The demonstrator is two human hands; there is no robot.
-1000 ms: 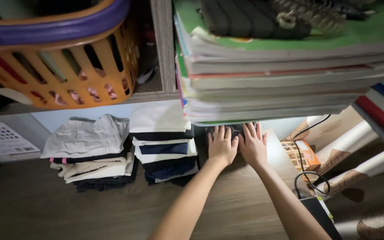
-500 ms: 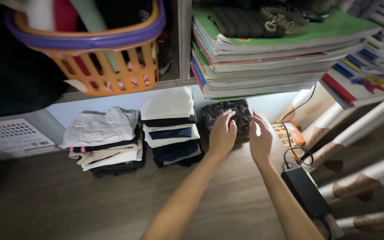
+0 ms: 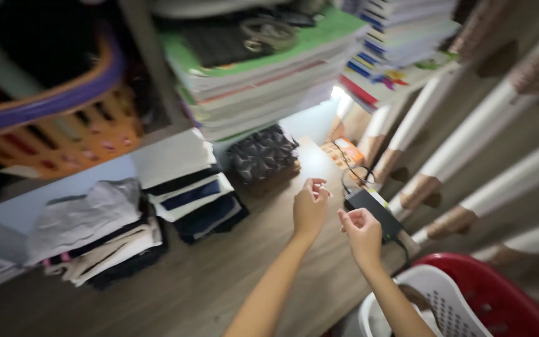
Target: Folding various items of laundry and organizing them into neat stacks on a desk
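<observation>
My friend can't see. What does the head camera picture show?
Two bare hands, the left hand and the right hand, hover empty above a wooden shelf, apart from a dark patterned folded cloth under a stack of books. Piles of folded clothes sit to the left, and a black power adapter lies beside the right hand.

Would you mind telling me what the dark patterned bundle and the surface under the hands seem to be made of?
The dark patterned bundle looks like soft folded fabric: rounded edges and a pale geometric print, matte. The brown surface looks like wood or wood-look laminate, judging by its streaky grain and dull sheen; which one is unclear. Both the left hand and right hand hover above it, empty.
</observation>
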